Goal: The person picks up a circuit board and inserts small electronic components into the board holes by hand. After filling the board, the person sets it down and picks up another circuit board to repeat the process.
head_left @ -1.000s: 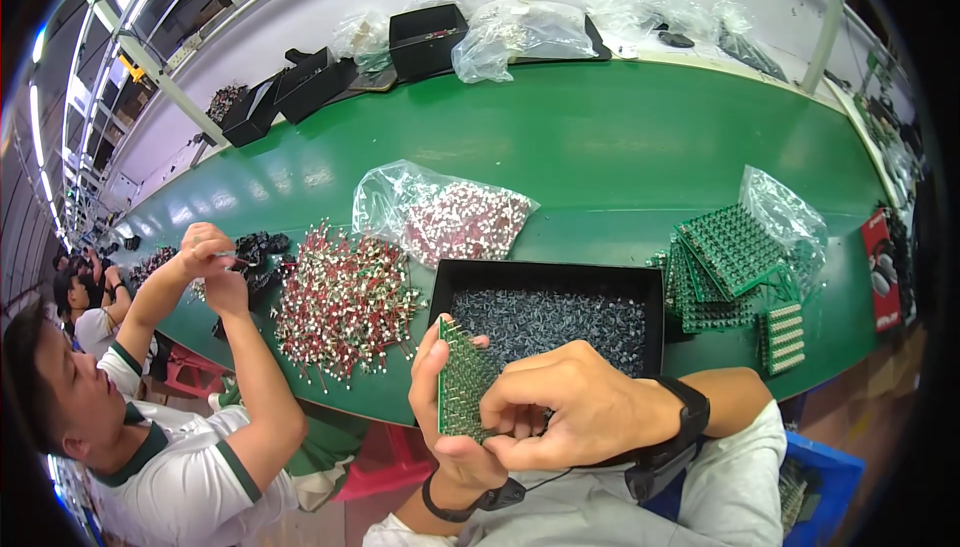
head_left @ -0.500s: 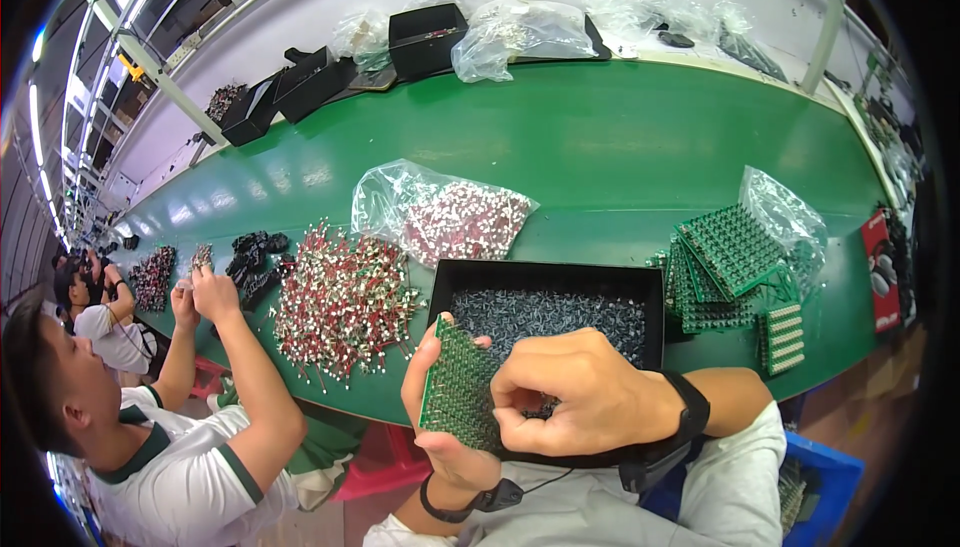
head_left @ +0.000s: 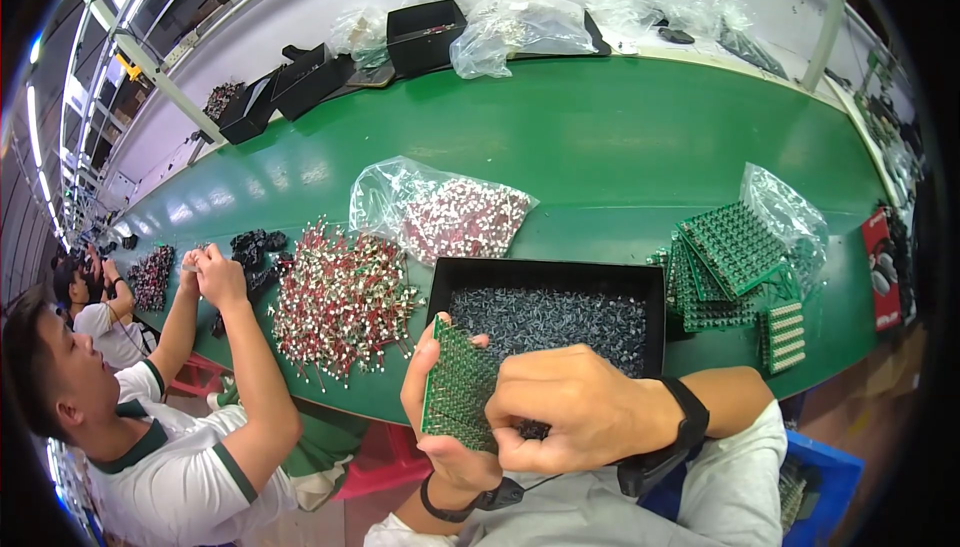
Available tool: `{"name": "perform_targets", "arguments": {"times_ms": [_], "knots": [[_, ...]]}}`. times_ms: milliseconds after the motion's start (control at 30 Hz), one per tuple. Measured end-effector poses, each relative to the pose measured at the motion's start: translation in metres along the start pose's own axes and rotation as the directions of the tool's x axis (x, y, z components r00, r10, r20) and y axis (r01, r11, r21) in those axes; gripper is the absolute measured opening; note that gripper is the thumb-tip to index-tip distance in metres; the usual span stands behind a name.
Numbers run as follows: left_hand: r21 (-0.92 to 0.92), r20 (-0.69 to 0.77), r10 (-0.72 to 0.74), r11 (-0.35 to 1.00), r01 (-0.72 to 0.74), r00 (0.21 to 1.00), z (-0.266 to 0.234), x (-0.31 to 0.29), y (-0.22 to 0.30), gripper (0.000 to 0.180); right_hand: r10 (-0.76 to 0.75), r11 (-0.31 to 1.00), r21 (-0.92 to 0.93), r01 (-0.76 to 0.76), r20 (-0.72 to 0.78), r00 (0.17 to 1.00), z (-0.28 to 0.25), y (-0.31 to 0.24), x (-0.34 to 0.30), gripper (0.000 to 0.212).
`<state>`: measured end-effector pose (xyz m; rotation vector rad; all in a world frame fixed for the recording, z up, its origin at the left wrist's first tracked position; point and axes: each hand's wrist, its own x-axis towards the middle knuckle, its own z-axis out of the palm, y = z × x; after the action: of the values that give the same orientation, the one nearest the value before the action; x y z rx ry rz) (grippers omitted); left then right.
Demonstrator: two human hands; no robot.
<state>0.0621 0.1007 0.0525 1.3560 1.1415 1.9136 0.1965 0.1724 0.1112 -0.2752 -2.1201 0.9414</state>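
My left hand (head_left: 462, 465) grips a green circuit board panel (head_left: 456, 387) along its left and lower edges, holding it tilted up over the near side of the black tray. Rows of small parts cover the panel's face. At the panel's right edge, my right hand (head_left: 585, 412) is closed in a pinch, its knuckles up. Whatever lies between those fingertips is hidden from view. Behind both hands, the black tray (head_left: 656, 312) holds a heap of small dark grey pieces (head_left: 560, 315).
Stacked green panels (head_left: 730, 247) and a panel with white strips (head_left: 783, 339) lie right of the tray. Left are a pile of red-wired white connectors (head_left: 340, 307) and a clear bag of similar ones (head_left: 465, 219). A co-worker (head_left: 170, 427) sits at left; a blue crate (head_left: 825, 477) stands low right.
My right hand has shifted slightly down and left against the panel, its fingers more bunched. The panel stays nearly in place. The co-worker's hands have risen a little.
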Motion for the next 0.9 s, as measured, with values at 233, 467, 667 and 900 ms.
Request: {"name": "perform_targets", "arguments": {"times_ms": [233,467,667,900], "knots": [[-0.109,-0.097,-0.073,0.992,0.062,0.993,0.005,0.005,0.008,0.085,-0.046,0.982,-0.188,0.026,-0.102,0.994,-0.009,0.006,0.007,0.016],[-0.034,-0.032,0.005,0.999,-0.006,0.999,0.001,-0.002,-0.002,0.084,-0.019,0.998,-0.053,0.017,-0.036,0.999,0.003,0.003,0.0,0.018],[0.121,0.001,0.123,0.985,-0.122,0.992,0.003,-0.001,0.0,0.08,0.09,0.995,0.055,-0.088,-0.028,0.996,0.005,-0.001,-0.002,0.018],[0.067,-0.048,0.1,0.993,-0.097,0.994,0.002,-0.002,-0.004,0.086,0.171,0.983,0.075,-0.169,-0.023,0.985,-0.006,-0.003,0.003,0.014]]}}
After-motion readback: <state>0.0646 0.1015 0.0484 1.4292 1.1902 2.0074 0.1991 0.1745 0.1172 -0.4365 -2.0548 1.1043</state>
